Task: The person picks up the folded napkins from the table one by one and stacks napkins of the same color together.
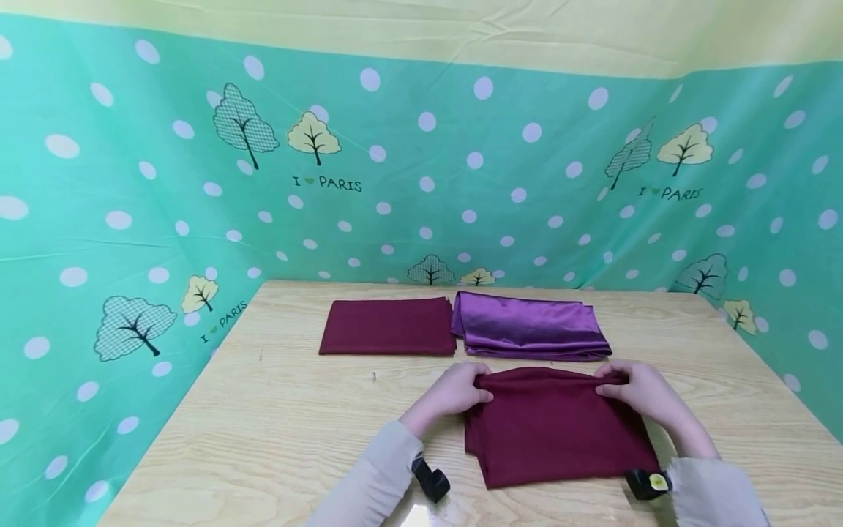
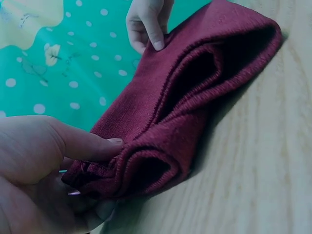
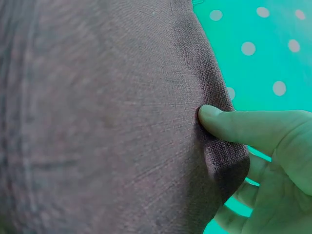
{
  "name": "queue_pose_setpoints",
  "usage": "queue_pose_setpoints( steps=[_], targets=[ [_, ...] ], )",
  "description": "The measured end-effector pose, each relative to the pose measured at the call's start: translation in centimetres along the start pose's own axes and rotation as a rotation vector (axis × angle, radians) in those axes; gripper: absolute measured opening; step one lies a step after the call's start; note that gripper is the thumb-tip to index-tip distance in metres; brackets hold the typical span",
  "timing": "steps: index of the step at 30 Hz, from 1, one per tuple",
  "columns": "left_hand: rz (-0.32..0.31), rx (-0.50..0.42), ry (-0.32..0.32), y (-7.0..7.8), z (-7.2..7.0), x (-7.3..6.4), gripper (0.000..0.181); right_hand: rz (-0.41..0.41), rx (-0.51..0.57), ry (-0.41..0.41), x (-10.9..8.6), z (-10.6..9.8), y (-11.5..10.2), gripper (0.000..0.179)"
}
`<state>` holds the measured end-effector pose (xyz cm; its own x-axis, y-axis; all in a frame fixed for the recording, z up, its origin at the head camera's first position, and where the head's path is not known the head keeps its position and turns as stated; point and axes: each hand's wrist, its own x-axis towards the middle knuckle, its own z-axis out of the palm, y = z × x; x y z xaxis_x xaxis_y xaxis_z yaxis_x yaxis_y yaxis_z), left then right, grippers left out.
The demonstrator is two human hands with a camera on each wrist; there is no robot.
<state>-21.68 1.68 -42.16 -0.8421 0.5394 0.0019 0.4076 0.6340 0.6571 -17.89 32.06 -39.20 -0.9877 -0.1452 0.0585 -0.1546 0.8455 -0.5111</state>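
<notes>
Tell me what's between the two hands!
In the head view, the nearer maroon cloth lies between the left hand and right hand, pinched by both.

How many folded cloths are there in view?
3: flat rectangular maroon cloth, at back; shiny purple cloth, beside it; nearer maroon cloth, pinched by left hand and right hand. More might be hidden.

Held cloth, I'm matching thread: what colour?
The held cloth is maroon, clearest in the head view.

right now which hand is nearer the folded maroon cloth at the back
Left hand, near the front right corner of the rear maroon cloth; the right hand is farther right, near the purple satin cloth.
</notes>
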Motion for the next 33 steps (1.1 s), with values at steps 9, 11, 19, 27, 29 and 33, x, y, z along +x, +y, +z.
queue_pose_setpoints(
  steps=[9,11,19,27,29,33],
  targets=[
    [-0.005,-0.039,0.031,-0.7,-1.7,-0.6,0.020,-0.004,0.008,0.053,0.7,0.3,-1.6,0.016],
    [-0.013,-0.044,0.041,-0.8,-2.0,-0.7,0.021,-0.010,0.015,0.059,0.9,0.3,-1.9,0.016],
    [-0.018,-0.069,0.059,-1.4,-3.1,-1.4,0.027,-0.052,0.033,0.061,1.6,0.3,-2.8,0.012],
    [0.008,-0.115,0.105,-2.3,-4.7,-2.2,0.026,-0.071,0.071,0.087,2.1,0.5,-4.1,0.014],
    [0.012,-0.122,0.112,-2.6,-5.1,-2.5,0.024,-0.068,0.078,0.086,2.2,0.6,-4.4,0.015],
    [0.009,-0.137,0.115,-3.2,-6.0,-3.1,0.017,-0.096,0.085,0.080,2.6,0.6,-5.2,0.014]
  ],
)
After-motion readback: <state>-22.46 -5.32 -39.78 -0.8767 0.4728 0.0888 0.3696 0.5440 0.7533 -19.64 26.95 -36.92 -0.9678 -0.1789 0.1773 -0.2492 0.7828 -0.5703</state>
